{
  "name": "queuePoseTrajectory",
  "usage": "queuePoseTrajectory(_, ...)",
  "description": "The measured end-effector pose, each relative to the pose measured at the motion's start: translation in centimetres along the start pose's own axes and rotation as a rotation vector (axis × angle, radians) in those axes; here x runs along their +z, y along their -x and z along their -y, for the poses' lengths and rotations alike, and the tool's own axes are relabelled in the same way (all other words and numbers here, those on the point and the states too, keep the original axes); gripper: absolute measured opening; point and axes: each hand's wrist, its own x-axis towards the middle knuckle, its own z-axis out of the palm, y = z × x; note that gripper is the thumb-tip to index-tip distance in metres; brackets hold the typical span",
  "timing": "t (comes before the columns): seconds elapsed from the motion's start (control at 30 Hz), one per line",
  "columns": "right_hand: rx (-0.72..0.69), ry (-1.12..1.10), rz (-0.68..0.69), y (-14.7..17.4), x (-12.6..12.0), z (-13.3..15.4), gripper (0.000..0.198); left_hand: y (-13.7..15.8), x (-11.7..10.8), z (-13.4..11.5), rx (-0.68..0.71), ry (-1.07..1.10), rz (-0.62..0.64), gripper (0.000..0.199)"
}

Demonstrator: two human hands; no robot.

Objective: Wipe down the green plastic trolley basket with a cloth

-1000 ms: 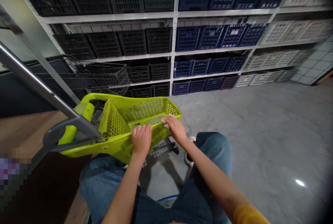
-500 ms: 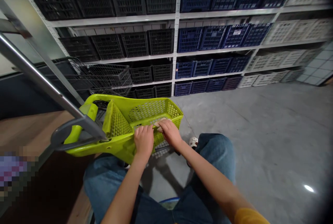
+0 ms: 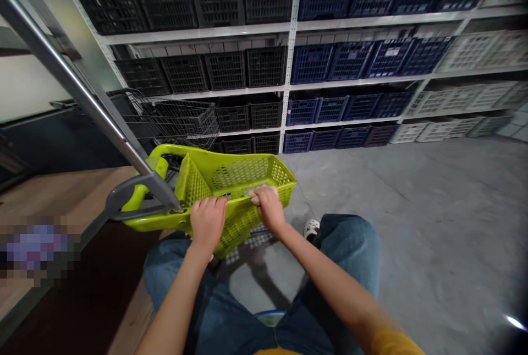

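A lime-green plastic shopping cart (image 3: 239, 228) with perforated walls stands in front of my knees. My left hand (image 3: 208, 222) is closed over its near rim, toward the handle end, with the fingers bent inside. Farther along that rim, toward the cart's narrow end, my right hand (image 3: 270, 212) presses a pale cloth (image 3: 256, 197) against the edge. Most of the cloth is hidden under the fingers. A grey plastic bracket (image 3: 119, 198) is joined to the cart's handle end, and a metal pole (image 3: 82, 88) rises from it to the upper left.
White shelving (image 3: 291, 63) along the back bears black crates (image 3: 225, 71), blue crates (image 3: 311, 63) and pale crates (image 3: 449, 96). A wire shopping cart (image 3: 185, 118) stands before it. At left is a wooden surface (image 3: 61, 190) with a blurred item. Grey floor (image 3: 433, 206) extends right.
My left hand has slid along the rim toward the handle, away from my right hand. The right hand with the cloth stays near the narrow end. The whole view has shifted slightly.
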Motion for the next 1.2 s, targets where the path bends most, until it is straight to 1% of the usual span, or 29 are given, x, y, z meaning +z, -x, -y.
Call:
queuePoseTrajectory(0.03,-0.035,-0.026,0.008,-0.1,0.7,1.5,0.037,0.0,0.1,0.0,0.003,0.001,-0.009,0.029)
queuePoseTrajectory(0.07,-0.073,-0.044,0.019,-0.3,1.1,2.4,0.036,0.1,0.2,0.0,0.008,0.001,-0.016,0.028)
queuePoseTrajectory(0.1,-0.104,-0.050,0.031,-0.3,1.2,2.6,0.034,0.2,0.3,0.1,0.017,0.001,-0.019,0.028)
queuePoseTrajectory(0.13,-0.130,-0.046,0.047,-0.3,0.9,2.1,0.032,0.3,0.4,0.2,0.030,0.001,-0.020,0.028)
queuePoseTrajectory(0.2,-0.151,-0.013,0.085,-0.1,-0.3,-0.6,0.030,0.6,0.6,0.5,0.059,0.006,-0.023,0.027)
queuePoseTrajectory(0.27,-0.100,0.045,0.106,0.3,-2.3,-4.8,0.028,0.7,0.9,0.7,0.076,0.015,-0.035,0.026)
queuePoseTrajectory(0.3,-0.052,0.070,0.098,0.5,-3.3,-6.9,0.029,0.7,1.1,0.8,0.078,0.020,-0.045,0.026)
queuePoseTrajectory(0.37,0.099,0.098,0.046,0.9,-4.9,-10.2,0.032,0.5,1.4,0.8,0.074,0.028,-0.066,0.026)
queuePoseTrajectory(0.4,0.178,0.101,0.004,1.0,-5.3,-11.1,0.033,0.4,1.6,0.7,0.072,0.032,-0.073,0.026)
queuePoseTrajectory(0.43,0.247,0.098,-0.047,1.0,-5.4,-11.4,0.034,0.2,1.8,0.6,0.069,0.036,-0.080,0.026)
queuePoseTrajectory(0.47,0.295,0.088,-0.101,1.0,-5.1,-11.1,0.036,0.0,1.9,0.5,0.068,0.040,-0.084,0.026)
queuePoseTrajectory(0.5,0.314,0.071,-0.147,1.0,-4.5,-10.2,0.038,-0.3,2.0,0.3,0.067,0.045,-0.087,0.026)
queuePoseTrajectory(0.57,0.272,0.020,-0.205,0.8,-2.6,-7.2,0.042,-0.7,2.2,0.1,0.064,0.053,-0.089,0.026)
queuePoseTrajectory(0.63,0.168,-0.039,-0.203,0.6,-0.2,-3.4,0.045,-1.2,2.4,-0.2,0.059,0.056,-0.086,0.026)
queuePoseTrajectory(0.7,0.071,-0.076,-0.163,0.4,1.6,-0.3,0.048,-1.6,2.5,-0.5,0.048,0.050,-0.078,0.027)
queuePoseTrajectory(0.73,0.028,-0.080,-0.134,0.3,2.0,0.5,0.049,-1.8,2.6,-0.6,0.042,0.047,-0.073,0.028)
queuePoseTrajectory(0.77,-0.013,-0.074,-0.098,0.2,2.1,0.7,0.048,-1.9,2.6,-0.6,0.038,0.046,-0.069,0.028)
queuePoseTrajectory(0.8,-0.048,-0.061,-0.058,0.2,1.8,0.3,0.047,-1.9,2.7,-0.7,0.035,0.047,-0.068,0.028)
queuePoseTrajectory(0.83,-0.075,-0.045,-0.022,0.1,1.1,-0.7,0.046,-2.0,2.7,-0.7,0.035,0.049,-0.068,0.028)
queuePoseTrajectory(0.9,-0.076,-0.016,0.015,0.2,-0.9,-4.0,0.042,-2.0,2.8,-0.7,0.035,0.053,-0.071,0.027)
queuePoseTrajectory(0.93,-0.038,-0.009,0.005,0.2,-2.0,-6.0,0.041,-1.9,2.9,-0.7,0.037,0.052,-0.076,0.026)
queuePoseTrajectory(1.0,0.113,-0.004,-0.077,0.1,-3.7,-9.5,0.041,-1.9,3.0,-0.8,0.038,0.048,-0.090,0.025)
queuePoseTrajectory(1.03,0.198,-0.002,-0.134,0.1,-4.0,-10.7,0.041,-1.9,3.0,-0.9,0.036,0.045,-0.098,0.024)
queuePoseTrajectory(1.07,0.277,-0.001,-0.195,0.0,-4.0,-11.4,0.042,-1.9,3.1,-1.1,0.031,0.042,-0.105,0.023)
queuePoseTrajectory(1.1,0.338,-0.003,-0.257,0.0,-3.4,-11.4,0.042,-2.0,3.1,-1.4,0.022,0.038,-0.110,0.022)
queuePoseTrajectory(1.13,0.376,-0.012,-0.317,0.0,-2.4,-10.7,0.043,-2.1,3.1,-1.7,0.011,0.034,-0.112,0.021)
queuePoseTrajectory(1.2,0.383,-0.063,-0.415,0.3,0.3,-7.8,0.047,-2.4,3.3,-2.5,-0.006,0.021,-0.111,0.019)
